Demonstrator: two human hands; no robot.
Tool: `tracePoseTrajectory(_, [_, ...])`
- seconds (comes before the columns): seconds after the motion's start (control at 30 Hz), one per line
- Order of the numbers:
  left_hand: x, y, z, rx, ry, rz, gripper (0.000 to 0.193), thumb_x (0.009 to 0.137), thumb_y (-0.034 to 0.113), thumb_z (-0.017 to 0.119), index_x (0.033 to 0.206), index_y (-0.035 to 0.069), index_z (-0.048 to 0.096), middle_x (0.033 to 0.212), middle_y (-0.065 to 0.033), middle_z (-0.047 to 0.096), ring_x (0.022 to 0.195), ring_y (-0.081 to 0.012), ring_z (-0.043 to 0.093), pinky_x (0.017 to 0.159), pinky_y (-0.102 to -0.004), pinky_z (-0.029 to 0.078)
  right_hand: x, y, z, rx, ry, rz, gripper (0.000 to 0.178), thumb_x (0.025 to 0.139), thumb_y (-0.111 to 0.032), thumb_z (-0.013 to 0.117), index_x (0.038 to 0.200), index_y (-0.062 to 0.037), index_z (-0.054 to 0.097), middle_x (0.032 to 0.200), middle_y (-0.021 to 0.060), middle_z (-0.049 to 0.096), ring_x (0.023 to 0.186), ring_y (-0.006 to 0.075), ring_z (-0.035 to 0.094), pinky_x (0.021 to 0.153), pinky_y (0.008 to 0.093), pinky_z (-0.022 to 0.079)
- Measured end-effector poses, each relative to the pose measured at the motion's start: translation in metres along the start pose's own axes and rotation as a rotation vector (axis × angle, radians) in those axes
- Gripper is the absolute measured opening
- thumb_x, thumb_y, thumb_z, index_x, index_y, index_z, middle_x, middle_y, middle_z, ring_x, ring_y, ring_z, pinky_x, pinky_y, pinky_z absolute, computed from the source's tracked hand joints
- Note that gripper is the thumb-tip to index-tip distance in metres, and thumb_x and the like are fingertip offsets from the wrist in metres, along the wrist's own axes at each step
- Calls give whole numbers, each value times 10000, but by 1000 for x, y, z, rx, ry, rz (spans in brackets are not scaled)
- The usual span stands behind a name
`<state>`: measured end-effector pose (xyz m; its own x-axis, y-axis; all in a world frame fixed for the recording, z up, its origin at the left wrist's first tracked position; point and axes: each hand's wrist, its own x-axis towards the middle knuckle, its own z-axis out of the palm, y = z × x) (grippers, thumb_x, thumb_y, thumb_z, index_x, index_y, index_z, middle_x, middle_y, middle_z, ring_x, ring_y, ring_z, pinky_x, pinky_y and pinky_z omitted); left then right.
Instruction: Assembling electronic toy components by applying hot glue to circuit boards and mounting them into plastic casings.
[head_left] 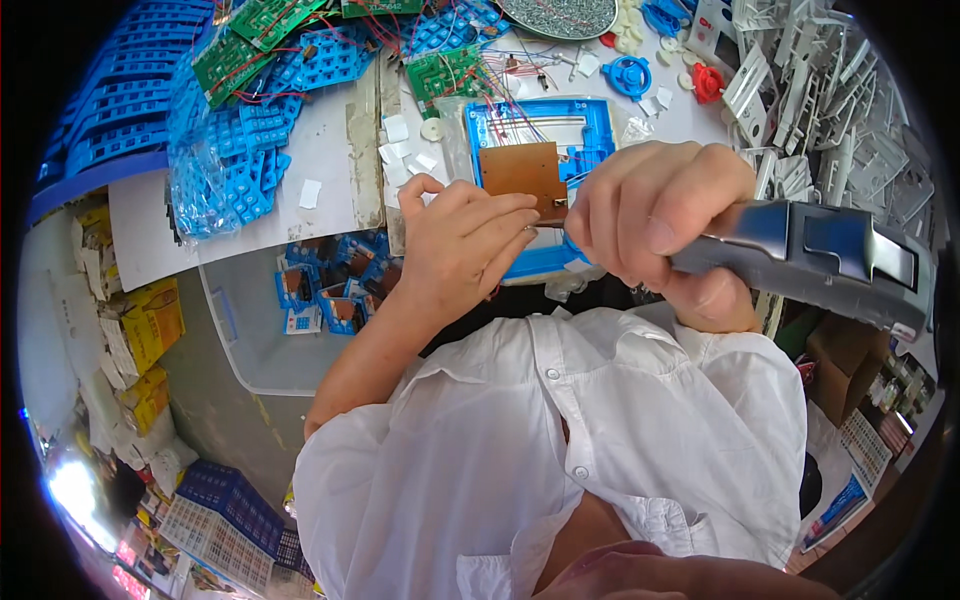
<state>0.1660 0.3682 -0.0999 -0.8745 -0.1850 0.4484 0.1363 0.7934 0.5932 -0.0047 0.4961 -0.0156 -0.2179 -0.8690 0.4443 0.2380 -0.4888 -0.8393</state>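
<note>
My right hand [665, 225] is wrapped round a grey and black electric screwdriver [810, 255], its body slanting off to the right. The tool's thin shaft [551, 223] points left toward my left hand [470, 235]. The fingers of that hand are pinched together at the shaft's tip; whatever they hold is too small to make out. Just beyond both hands lies a blue plastic housing [598, 125], with a brown circuit board [522, 170] over its middle. Thin red and dark wires run from the housing's far side. My hands hide part of its near edge.
Green circuit boards [445, 78] with wires and blue keypad pieces [235, 135] crowd the far left. White plastic parts [840, 110] pile up at right, near a red ring [707, 83]. Below the table's left edge, a clear bin [240, 345] holds several blue assembled units [345, 285].
</note>
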Motion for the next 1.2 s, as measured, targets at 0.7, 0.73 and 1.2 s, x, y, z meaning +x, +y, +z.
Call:
tracePoseTrajectory(0.7, [19, -9, 4, 160, -22, 8, 122, 861, 167, 756, 835, 138, 640, 1033, 45, 721, 974, -161, 661, 978, -463, 295, 1, 17, -28, -115, 99, -52, 334, 989, -326, 667, 1113, -51, 523, 655, 9, 529, 580, 115, 491, 544, 296, 409])
tracePoseTrajectory(0.73, [19, -7, 4, 181, -39, 2, 118, 867, 173, 749, 840, 135, 640, 1039, 48, 715, 995, -157, 658, 988, -468, 290, 1, 21, -29, -143, 110, -49, 332, 995, -336, 666, 1109, -59, 524, 642, 1, 517, 570, 115, 482, 540, 299, 402])
tracePoseTrajectory(1.2, [9, -6, 5, 194, -54, -59, 152, 818, 184, 759, 834, 136, 615, 1080, 43, 704, 1056, -129, 645, 1022, -507, 266, -4, 38, -39, -394, -19, 42, 251, 968, -198, 706, 975, -62, 496, 678, 59, 542, 581, 146, 485, 563, 321, 434])
